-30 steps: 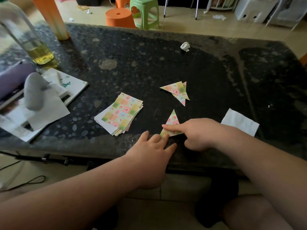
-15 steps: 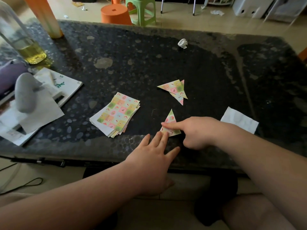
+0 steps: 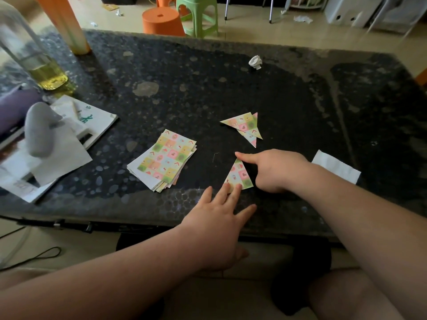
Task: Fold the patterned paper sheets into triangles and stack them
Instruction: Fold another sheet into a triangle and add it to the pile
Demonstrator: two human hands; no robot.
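A folded patterned triangle (image 3: 239, 175) lies near the front edge of the dark stone table (image 3: 288, 100). My left hand (image 3: 221, 225) reaches in from below, and its straight fingertips press the triangle's lower edge. My right hand (image 3: 276, 169) has its index finger stretched out, the tip at the triangle's top point, with the other fingers curled. Behind, two finished triangles (image 3: 243, 125) lie overlapped. To the left sits a stack of flat patterned sheets (image 3: 165, 159).
A white paper slip (image 3: 335, 166) lies right of my right wrist. A crumpled paper ball (image 3: 255, 62) sits far back. At the left are booklets (image 3: 92, 118), a grey object (image 3: 38, 130), a bottle of yellow liquid (image 3: 44, 72) and an orange tube (image 3: 67, 26). Stools (image 3: 163, 20) stand beyond the table.
My right index finger has slid from the triangle's lower part up along its edge to the top point. My left fingertips stay on the lower edge.
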